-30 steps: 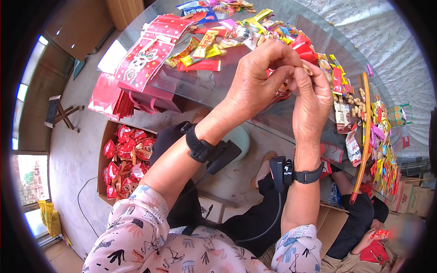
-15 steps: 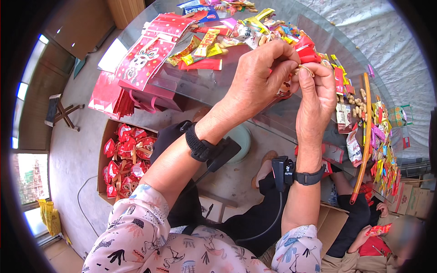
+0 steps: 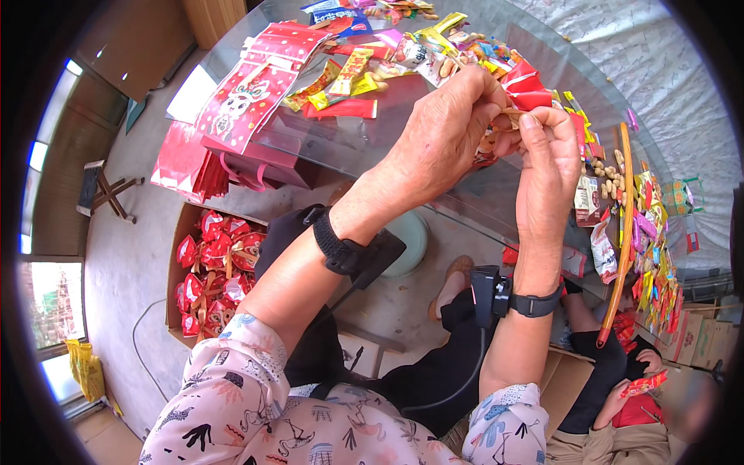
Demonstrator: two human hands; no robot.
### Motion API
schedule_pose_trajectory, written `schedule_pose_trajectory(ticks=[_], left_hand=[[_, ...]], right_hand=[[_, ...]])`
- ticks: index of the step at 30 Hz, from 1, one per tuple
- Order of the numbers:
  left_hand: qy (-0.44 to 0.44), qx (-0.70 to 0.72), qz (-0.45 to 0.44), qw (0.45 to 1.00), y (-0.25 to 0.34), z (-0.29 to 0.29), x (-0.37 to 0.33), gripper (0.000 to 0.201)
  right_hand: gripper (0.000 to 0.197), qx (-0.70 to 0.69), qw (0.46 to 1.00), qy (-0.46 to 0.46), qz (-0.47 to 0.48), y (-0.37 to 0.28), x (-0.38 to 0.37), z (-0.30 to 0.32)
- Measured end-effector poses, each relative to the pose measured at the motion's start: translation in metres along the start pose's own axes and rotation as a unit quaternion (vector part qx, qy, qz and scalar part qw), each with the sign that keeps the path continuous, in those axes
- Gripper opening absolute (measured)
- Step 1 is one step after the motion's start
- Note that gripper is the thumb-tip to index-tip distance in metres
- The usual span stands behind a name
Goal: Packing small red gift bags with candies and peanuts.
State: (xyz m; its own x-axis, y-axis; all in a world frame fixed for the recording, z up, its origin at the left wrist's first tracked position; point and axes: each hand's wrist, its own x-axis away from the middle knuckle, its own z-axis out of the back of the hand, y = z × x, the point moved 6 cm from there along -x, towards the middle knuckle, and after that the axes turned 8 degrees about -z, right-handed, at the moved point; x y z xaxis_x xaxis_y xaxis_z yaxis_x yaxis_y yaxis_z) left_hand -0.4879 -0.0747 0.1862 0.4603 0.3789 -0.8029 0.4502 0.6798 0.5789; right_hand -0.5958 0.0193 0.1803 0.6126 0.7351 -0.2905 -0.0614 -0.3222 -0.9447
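Observation:
A small red treat bag is between my two hands above the glass table, its flared top showing beyond my fingers. Part of its printed body shows under them. A thin tan ribbon runs between my fingertips at the bag's gathered neck. My left hand is closed in a pinch on the ribbon, its fingertips partly hidden behind the thumb. Thumb and forefinger of my right hand pinch the ribbon's other side.
The round glass table carries wrapped sweets, peanuts, a flat pink printed bag and a long orange strip. Below left stands a carton of filled red bags. Another person sits at lower right holding a red packet.
My right hand has shifted a little rightward, drawing the ribbon out. The bag's red top shows more. The seated person's hand and packet have moved slightly.

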Motion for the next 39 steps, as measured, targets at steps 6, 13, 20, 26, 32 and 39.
schedule_pose_trajectory(ticks=[6,13,20,26,32,39], left_hand=[[-0.042,-0.035,-0.043,0.998,0.002,-0.004,-0.002,0.012],[-0.061,-0.043,-0.056,0.996,0.007,-0.007,-0.002,0.015],[-0.071,-0.057,-0.055,0.994,0.006,-0.006,-0.002,0.018],[-0.084,-0.057,-0.060,0.993,0.006,-0.004,-0.002,0.017],[-0.109,-0.072,-0.044,0.990,0.005,-0.007,0.000,0.019],[-0.084,-0.038,-0.069,0.993,0.005,-0.006,-0.001,0.021]], right_hand=[[0.010,-0.059,0.996,-0.021,-0.056,0.006,-0.002,0.008],[0.014,-0.063,0.996,-0.010,-0.067,0.009,0.000,0.009],[0.014,-0.083,0.994,-0.028,-0.071,0.011,0.001,0.007],[0.015,-0.111,0.989,-0.039,-0.091,0.016,-0.001,0.010],[0.013,-0.111,0.988,-0.048,-0.092,0.017,0.001,0.010],[0.016,-0.078,0.995,-0.011,-0.059,0.012,0.002,0.009]])
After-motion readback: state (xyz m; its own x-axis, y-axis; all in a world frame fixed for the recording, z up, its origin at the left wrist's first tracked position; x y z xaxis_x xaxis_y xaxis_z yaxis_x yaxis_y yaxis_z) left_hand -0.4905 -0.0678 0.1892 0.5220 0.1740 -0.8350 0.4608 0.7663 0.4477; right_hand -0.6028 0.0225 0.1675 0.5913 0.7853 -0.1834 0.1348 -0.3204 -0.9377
